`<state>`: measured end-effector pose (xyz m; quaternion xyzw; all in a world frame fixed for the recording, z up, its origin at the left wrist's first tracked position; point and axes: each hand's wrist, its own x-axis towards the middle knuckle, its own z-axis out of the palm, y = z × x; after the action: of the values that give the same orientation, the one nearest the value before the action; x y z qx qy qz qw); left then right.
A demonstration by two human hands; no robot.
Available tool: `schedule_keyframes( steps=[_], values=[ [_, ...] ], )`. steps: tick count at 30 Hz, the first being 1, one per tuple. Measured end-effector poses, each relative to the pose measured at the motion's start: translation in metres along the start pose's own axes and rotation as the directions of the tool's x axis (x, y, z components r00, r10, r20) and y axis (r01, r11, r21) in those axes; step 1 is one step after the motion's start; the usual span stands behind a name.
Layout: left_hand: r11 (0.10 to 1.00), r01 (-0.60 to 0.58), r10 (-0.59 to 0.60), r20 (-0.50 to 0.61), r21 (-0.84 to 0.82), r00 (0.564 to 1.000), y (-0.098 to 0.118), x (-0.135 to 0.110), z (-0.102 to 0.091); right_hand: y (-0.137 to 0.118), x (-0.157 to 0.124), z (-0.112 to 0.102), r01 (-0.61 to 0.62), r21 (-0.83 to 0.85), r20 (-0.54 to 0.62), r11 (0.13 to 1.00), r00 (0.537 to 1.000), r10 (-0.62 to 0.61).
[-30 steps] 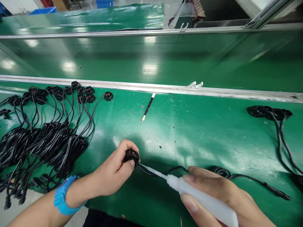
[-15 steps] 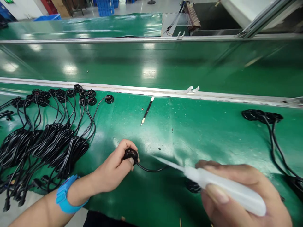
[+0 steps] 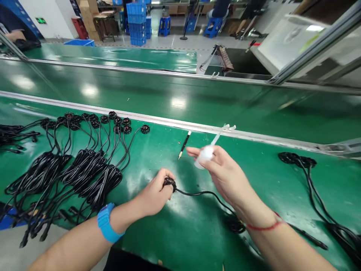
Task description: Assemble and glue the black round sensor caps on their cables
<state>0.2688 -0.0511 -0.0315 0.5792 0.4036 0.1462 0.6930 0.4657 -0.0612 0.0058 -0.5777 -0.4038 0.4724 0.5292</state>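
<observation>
My left hand point(image 3: 153, 195) is closed around a small round black cable head point(image 3: 170, 183), held just above the green bench. Its black cable point(image 3: 207, 192) runs right, passing under my right arm to a dark bundle point(image 3: 235, 225). In my right hand point(image 3: 228, 171) is a white squeeze bottle point(image 3: 206, 153), somewhat blurred, its thin nozzle point(image 3: 216, 138) pointing up and away from me. Beyond my hands lies a black pen-like tool point(image 3: 184, 145) with a pale tip.
Several coiled black cables point(image 3: 84, 165) with round heads lie in a row at left. More cables point(image 3: 310, 180) rest at right. A metal rail point(image 3: 158, 121) with a white hook point(image 3: 229, 128) crosses behind. Blue crates point(image 3: 137, 24) stand on the floor beyond.
My right hand has swung forward and left with the bottle, its nozzle turning from leftward to away from me. My left hand keeps its grip on the cable head. The view has tilted up.
</observation>
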Motion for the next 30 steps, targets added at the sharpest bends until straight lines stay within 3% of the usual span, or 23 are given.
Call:
schedule_keyframes(
  steps=[3,7,12,14,17,19,22,26,30],
  values=[
    [1.0,-0.013,0.013,-0.013,-0.011,1.0,-0.001,0.002,0.0,0.005,0.044,0.028,0.148,-0.278,0.119,0.949,0.986,-0.119],
    [1.0,-0.024,0.024,-0.024,-0.007,0.999,0.0,0.005,0.0,0.022,0.097,0.06,0.183,-0.445,0.075,0.876,0.983,-0.167],
    [0.999,-0.032,0.032,-0.034,0.008,0.999,0.001,0.006,0.002,0.027,0.119,0.076,0.214,-0.551,0.132,0.807,0.977,-0.169],
    [0.999,-0.037,0.038,-0.04,0.013,0.998,0.002,0.005,0.001,0.019,0.11,0.072,0.205,-0.578,0.134,0.79,0.979,-0.156],
    [0.998,-0.065,0.066,-0.057,0.022,0.996,0.005,0.004,-0.001,-0.003,0.075,0.059,0.206,-0.612,0.126,0.764,0.979,-0.163],
    [0.995,-0.095,0.097,-0.078,0.03,0.992,0.008,0.002,-0.003,-0.019,0.041,0.048,0.238,-0.624,0.186,0.744,0.97,-0.154],
    [0.987,-0.151,0.156,-0.093,0.062,0.983,0.011,-0.003,-0.005,-0.031,-0.013,0.034,0.26,-0.647,0.339,0.717,0.94,-0.035],
    [0.974,-0.176,0.188,-0.077,0.144,0.979,0.009,-0.007,-0.004,-0.021,-0.055,0.026,0.217,-0.653,0.369,0.725,0.928,0.054],
    [0.954,-0.164,0.183,-0.051,0.25,0.982,0.011,-0.01,-0.003,-0.004,-0.062,0.02,0.169,-0.581,0.344,0.796,0.938,0.052]
  ],
)
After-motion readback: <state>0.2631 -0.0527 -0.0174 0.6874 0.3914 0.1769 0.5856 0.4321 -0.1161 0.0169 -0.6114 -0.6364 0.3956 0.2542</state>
